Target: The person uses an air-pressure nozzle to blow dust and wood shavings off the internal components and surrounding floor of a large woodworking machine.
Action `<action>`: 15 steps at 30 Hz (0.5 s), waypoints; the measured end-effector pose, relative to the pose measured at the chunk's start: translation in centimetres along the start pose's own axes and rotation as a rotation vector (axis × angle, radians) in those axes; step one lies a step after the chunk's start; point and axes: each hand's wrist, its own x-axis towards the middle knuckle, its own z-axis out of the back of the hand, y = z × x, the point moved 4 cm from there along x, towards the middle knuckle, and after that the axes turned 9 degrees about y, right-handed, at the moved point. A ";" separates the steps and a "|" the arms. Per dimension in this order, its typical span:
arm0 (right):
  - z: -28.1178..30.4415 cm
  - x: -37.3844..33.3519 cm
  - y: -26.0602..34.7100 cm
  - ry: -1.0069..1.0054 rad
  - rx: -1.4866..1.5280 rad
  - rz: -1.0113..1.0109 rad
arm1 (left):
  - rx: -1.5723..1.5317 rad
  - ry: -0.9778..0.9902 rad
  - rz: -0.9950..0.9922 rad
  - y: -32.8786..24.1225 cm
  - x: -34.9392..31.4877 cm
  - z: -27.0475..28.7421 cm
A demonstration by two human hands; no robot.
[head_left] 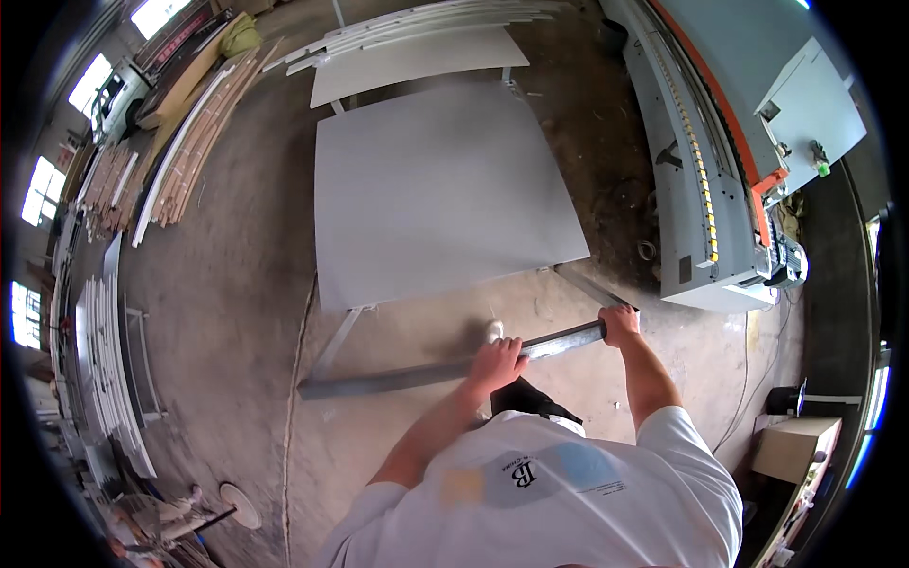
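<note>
A long grey metal bar runs across in front of me, low on the left and higher on the right. My left hand is wrapped round it near its middle. Close to its right end, my right hand grips the same bar. Just beyond lies a large flat light-grey panel on a low metal frame. One slanting frame leg reaches from the panel toward the bar on the left, another on the right. Whether the bar is joined to these legs, I cannot tell. My fingertips are partly hidden under the bar.
A second pale panel and white strips lie behind the large one. A long grey machine with an orange edge stands right. Stacked boards and a rack of white strips are left. A cable crosses the floor.
</note>
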 end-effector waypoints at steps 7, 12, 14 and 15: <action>7.1 10.0 1.5 -0.078 0.058 0.046 | 0.078 -0.013 -0.002 7.8 8.8 5.7; 12.0 18.4 3.2 -0.061 0.087 0.035 | 0.031 0.046 0.045 15.3 15.2 8.5; 14.8 22.2 3.9 -0.059 0.083 0.037 | 0.036 0.088 0.070 18.5 17.9 9.7; 15.7 24.0 4.1 -0.073 0.083 0.039 | 0.033 0.115 0.079 20.0 19.0 10.1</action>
